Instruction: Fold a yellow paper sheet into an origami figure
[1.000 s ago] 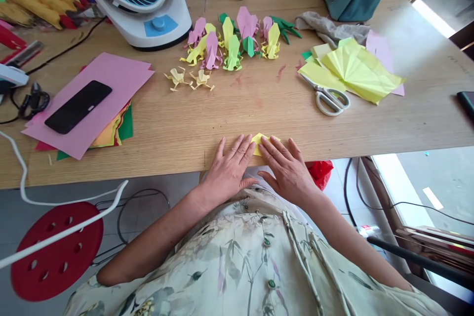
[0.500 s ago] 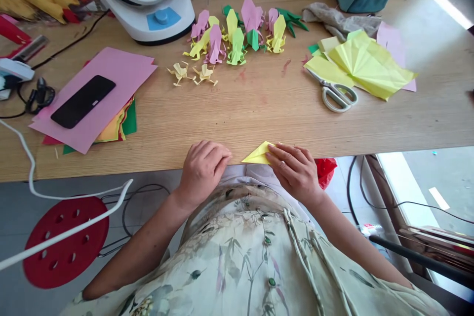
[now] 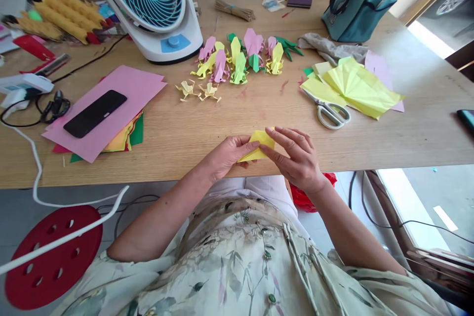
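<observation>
A folded piece of yellow paper (image 3: pixel 262 139) is held at the front edge of the table. My left hand (image 3: pixel 232 154) pinches its left side, thumb on top and fingers underneath. From the right, my right hand (image 3: pixel 296 158) grips the paper's other side, its fingertips at the upper right edge and thumb near the middle. Beyond my hands stand folded paper figures (image 3: pixel 239 66) in pink, yellow and green. Two small cream paper figures (image 3: pixel 198 90) sit in front of them. To the right, scissors (image 3: pixel 331 114) lie beside creased yellow paper (image 3: pixel 361 86).
At left, a black phone (image 3: pixel 95 113) rests on pink paper sheets (image 3: pixel 128 84). A white fan (image 3: pixel 170 44) stands behind. Toward the back right are a grey cloth (image 3: pixel 329 48) and a teal bag (image 3: pixel 355 15). A red stool (image 3: pixel 55 256) is below the table.
My left hand has moved right and taken hold of the yellow paper, which now shows a wider shape. My right hand's fingers have shifted on it. The view has tilted upward.
</observation>
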Tool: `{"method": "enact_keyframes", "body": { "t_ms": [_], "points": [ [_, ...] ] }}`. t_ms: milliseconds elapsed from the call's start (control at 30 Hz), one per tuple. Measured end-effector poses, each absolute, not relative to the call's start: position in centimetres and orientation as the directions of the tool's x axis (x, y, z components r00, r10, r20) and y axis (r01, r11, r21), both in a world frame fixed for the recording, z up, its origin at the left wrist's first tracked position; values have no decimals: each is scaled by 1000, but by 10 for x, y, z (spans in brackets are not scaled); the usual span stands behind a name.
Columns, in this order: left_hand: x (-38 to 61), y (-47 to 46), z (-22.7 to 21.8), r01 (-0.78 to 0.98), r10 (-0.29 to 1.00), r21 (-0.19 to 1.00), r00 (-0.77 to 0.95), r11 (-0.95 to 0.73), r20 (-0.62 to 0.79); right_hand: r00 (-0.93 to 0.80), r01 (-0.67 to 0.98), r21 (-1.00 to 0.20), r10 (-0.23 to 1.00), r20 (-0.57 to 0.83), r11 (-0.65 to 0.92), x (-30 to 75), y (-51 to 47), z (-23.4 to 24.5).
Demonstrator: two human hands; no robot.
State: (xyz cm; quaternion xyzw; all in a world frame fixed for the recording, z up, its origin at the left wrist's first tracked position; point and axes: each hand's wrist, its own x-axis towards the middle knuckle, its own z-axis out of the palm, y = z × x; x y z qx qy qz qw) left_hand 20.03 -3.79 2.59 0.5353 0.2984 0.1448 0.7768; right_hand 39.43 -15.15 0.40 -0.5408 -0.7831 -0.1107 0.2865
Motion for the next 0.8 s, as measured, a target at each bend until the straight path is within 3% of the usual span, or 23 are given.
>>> {"method": "enact_keyframes", "body": {
  "t_ms": [67, 167, 233, 300, 400, 567, 800],
  "points": [
    [205, -33, 26, 27, 615, 916, 733, 401, -291, -141, 910, -240, 798, 586, 337, 392, -145, 9],
    [213, -26, 26, -49, 712, 912, 642, 408, -284, 133, 801, -543, 809, 573, 254, 386, -131, 16],
    [220, -21, 26, -120, 755, 913, 609, 390, -242, 252, 593, -775, 864, 436, 218, 383, -119, 20],
    [227, -15, 26, -185, 779, 921, 605, 342, -168, 267, 349, -923, 926, 266, 165, 383, -104, 24],
    [237, -1, 26, -205, 793, 945, 604, 256, -83, 231, 182, -979, 964, 135, 93, 389, -79, 28],
    [243, 30, 22, -122, 805, 986, 593, 110, -16, 162, 173, -985, 986, 32, 3, 408, -40, 36],
    [238, 53, 8, -53, 779, 993, 626, 102, -47, 60, 156, -987, 997, -38, -47, 416, -16, 20]
  ]
}}
